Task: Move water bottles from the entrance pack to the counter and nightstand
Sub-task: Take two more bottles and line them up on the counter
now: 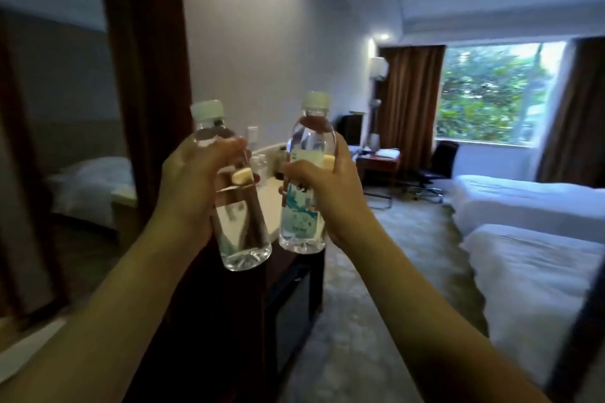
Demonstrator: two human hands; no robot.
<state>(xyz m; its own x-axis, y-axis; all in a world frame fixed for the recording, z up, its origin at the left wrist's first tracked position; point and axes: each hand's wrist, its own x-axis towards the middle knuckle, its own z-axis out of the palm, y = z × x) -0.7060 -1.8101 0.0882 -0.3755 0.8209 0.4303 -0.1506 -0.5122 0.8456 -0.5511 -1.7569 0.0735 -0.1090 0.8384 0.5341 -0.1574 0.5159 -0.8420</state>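
I hold two clear water bottles with white caps upright in front of me. My left hand (196,183) grips the left water bottle (240,239) around its middle; its label is mostly hidden by my fingers. My right hand (330,186) grips the right water bottle (302,222), whose white and teal label faces me. Just behind the bottles is the pale counter (266,196) on a dark cabinet, with glasses and small items on it. No nightstand or bottle pack is visible.
A dark wooden frame with a mirror (65,141) stands at the left. Two white beds (530,265) fill the right side. A carpeted aisle (376,271) runs between cabinet and beds toward a desk (379,160), a chair (438,163) and a window (497,91).
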